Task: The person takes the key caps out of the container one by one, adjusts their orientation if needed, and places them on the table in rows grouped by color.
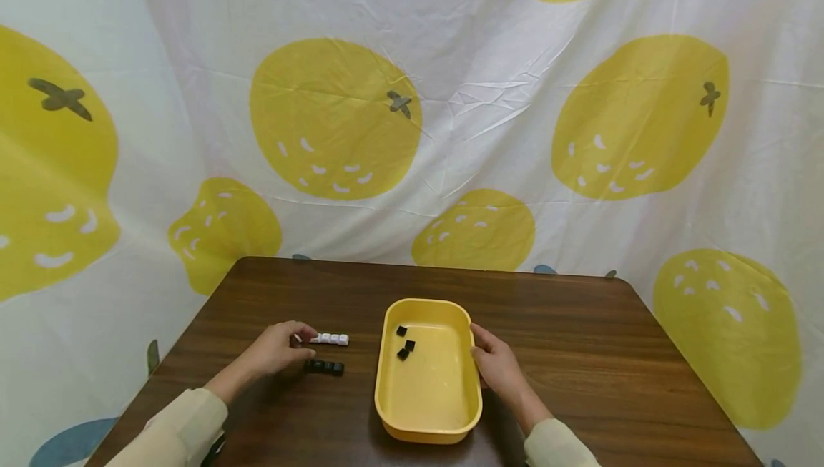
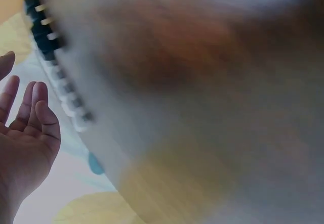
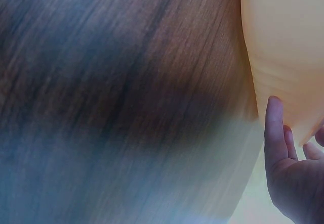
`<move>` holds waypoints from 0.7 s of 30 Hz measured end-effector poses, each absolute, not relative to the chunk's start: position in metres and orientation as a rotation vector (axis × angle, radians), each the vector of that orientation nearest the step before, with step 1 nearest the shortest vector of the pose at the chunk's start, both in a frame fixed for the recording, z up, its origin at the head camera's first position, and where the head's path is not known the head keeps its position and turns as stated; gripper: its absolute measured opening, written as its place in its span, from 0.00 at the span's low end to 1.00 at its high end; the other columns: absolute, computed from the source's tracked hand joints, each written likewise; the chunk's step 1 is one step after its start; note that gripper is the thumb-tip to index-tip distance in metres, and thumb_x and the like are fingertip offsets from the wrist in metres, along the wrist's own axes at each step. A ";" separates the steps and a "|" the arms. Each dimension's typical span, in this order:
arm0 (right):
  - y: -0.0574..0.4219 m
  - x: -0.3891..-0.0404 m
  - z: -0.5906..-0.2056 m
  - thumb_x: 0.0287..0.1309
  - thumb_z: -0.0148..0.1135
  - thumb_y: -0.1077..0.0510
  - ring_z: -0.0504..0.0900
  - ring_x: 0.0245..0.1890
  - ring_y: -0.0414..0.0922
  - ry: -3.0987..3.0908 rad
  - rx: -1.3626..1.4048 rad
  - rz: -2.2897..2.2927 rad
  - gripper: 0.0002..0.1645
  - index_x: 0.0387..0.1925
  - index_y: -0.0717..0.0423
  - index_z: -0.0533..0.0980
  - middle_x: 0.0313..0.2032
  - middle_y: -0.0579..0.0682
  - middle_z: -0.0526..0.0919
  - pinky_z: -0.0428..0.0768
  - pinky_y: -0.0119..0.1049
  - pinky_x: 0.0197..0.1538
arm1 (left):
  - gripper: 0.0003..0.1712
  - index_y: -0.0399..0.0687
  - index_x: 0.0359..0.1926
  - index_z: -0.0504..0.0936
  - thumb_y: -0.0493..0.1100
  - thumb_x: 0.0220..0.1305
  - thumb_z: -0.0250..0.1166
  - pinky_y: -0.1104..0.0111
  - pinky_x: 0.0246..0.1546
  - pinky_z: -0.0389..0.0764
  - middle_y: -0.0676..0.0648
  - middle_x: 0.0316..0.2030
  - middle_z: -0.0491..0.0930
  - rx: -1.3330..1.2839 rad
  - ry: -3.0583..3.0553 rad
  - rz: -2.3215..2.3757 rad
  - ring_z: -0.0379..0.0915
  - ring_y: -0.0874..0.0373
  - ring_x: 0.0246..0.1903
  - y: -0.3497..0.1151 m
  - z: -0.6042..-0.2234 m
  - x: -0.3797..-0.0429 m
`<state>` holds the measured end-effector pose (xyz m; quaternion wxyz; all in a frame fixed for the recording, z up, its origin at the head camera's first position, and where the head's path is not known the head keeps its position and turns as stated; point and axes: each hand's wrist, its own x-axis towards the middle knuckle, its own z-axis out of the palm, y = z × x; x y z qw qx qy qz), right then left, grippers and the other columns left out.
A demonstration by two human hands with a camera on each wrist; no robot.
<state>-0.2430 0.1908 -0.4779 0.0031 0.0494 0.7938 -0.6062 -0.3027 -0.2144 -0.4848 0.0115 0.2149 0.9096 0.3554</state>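
Note:
In the head view my left hand [image 1: 283,347] hovers over the left ends of two short rows of small square blocks that look like keycaps. The white row [image 1: 333,339] lies farther back, the black row [image 1: 330,367] nearer. The left wrist view shows that hand [image 2: 30,138] with fingers loosely bent and nothing between them, beside the black blocks [image 2: 44,32] and white blocks [image 2: 66,90]. My right hand [image 1: 498,367] holds the right rim of a yellow plastic tub [image 1: 428,402], thumb at the rim and fingers along the outer wall. Three black blocks [image 1: 410,345] lie inside it.
The dark wood-grain table [image 1: 579,352] carries the tub near its middle. Behind it hangs a white cloth [image 1: 476,95] with a yellow fruit print. Bare wood lies right of the tub.

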 end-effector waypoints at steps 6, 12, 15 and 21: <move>0.191 -0.245 -0.477 0.69 0.49 0.67 0.82 0.26 0.48 2.509 0.151 -1.896 0.30 0.71 0.63 0.63 0.42 0.64 0.80 0.82 0.42 0.25 | 0.17 0.39 0.50 0.82 0.40 0.62 0.70 0.63 0.36 0.77 0.44 0.42 0.82 0.659 2.822 1.172 0.75 0.57 0.37 -0.191 -0.469 -0.310; 0.191 -0.245 -0.477 0.69 0.49 0.67 0.82 0.25 0.48 2.501 0.151 -1.902 0.30 0.71 0.63 0.63 0.42 0.64 0.79 0.82 0.42 0.24 | 0.16 0.40 0.52 0.82 0.40 0.65 0.68 0.61 0.39 0.78 0.42 0.44 0.81 0.726 2.761 1.231 0.75 0.55 0.40 -0.161 -0.456 -0.314; 0.191 -0.245 -0.477 0.70 0.49 0.66 0.80 0.23 0.46 2.499 0.147 -1.895 0.30 0.71 0.62 0.63 0.41 0.63 0.79 0.81 0.41 0.23 | 0.15 0.41 0.51 0.82 0.41 0.65 0.67 0.61 0.39 0.78 0.42 0.44 0.81 0.788 2.740 1.231 0.76 0.55 0.40 -0.146 -0.452 -0.317; 0.191 -0.242 -0.478 0.70 0.48 0.66 0.80 0.23 0.46 2.499 0.148 -1.885 0.30 0.72 0.62 0.63 0.42 0.63 0.79 0.80 0.41 0.24 | 0.14 0.41 0.50 0.82 0.40 0.64 0.68 0.60 0.42 0.78 0.46 0.42 0.81 0.862 2.727 1.217 0.76 0.56 0.40 -0.112 -0.451 -0.324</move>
